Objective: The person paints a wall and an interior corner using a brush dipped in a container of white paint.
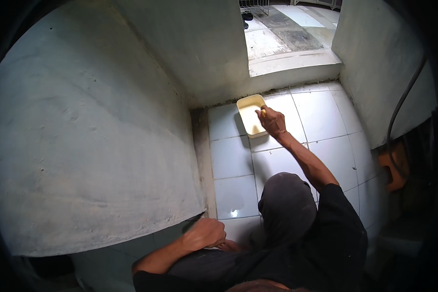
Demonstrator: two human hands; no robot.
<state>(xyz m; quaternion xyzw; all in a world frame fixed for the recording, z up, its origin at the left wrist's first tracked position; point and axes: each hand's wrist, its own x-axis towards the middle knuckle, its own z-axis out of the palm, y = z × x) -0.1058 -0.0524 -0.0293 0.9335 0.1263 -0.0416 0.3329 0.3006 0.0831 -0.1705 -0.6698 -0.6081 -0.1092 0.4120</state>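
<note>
My right hand [273, 121] is reached out ahead and closed round a small yellow thing, perhaps a handle [263, 112]; the rest of it is hidden. It is at the right side of a pale yellow square tub [243, 108] with rounded corners, which stands on the white floor tiles. Whatever lies in the tub is too washed out by light to tell. Lower down, my left hand [207, 232] is curled into a fist near the low end of the wall. Its fingers point down and away, so anything inside them stays hidden. My dark-clothed knee [288, 202] rises between the arms.
A grey-green plastered wall [97, 146] fills the left side. Beyond the tub, a raised sill [297, 65] leads through an opening to more tiles. At right hang a dark hose [401, 102] and, below it, an orange plastic object [394, 168].
</note>
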